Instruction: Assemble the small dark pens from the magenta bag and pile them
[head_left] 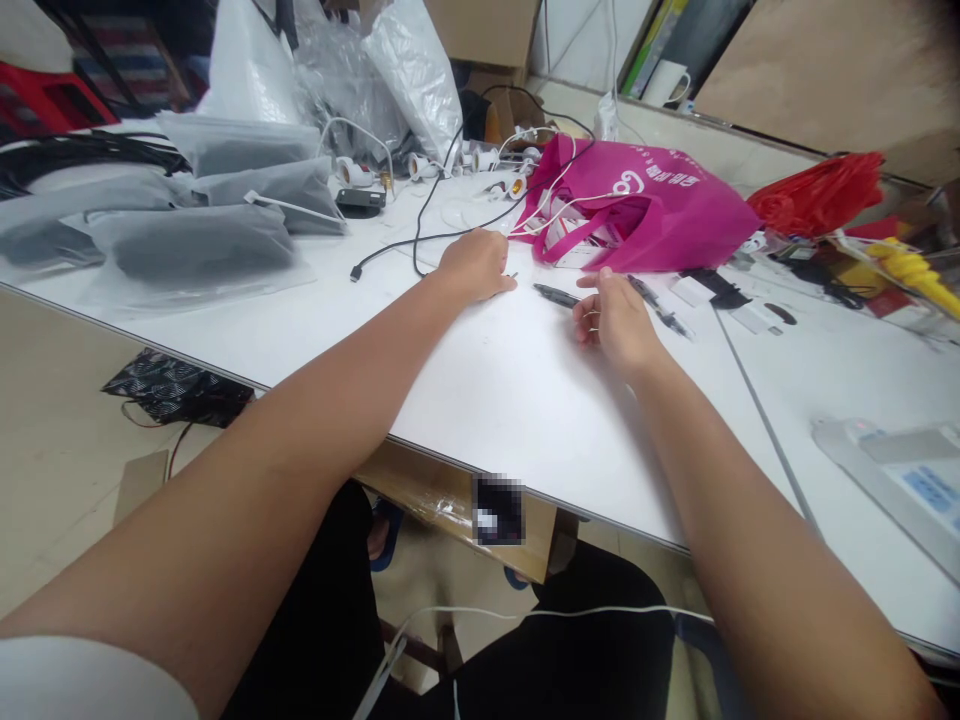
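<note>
My left hand (476,265) rests low over the white table, its fingers closed. A tiny grey tip shows beside its thumb, but what the fingers hold, if anything, is hidden. To the right, my right hand (616,318) hovers with its fingers loosely bent and apart, nothing visible in them. A black pen (553,294) lies just left of its fingertips, its far end hidden behind them. Behind the right hand lies another dark, pen-like item (660,308). A black cable (390,246) with a plug end runs across the table behind my left hand.
A magenta bag (675,205) stands behind my hands. Grey plastic packets (195,245) lie on the left, with white lamp holders (427,166) at the back. On the right are a red plastic bag (821,195) and a pale device (900,470). The table's front edge crosses below my forearms.
</note>
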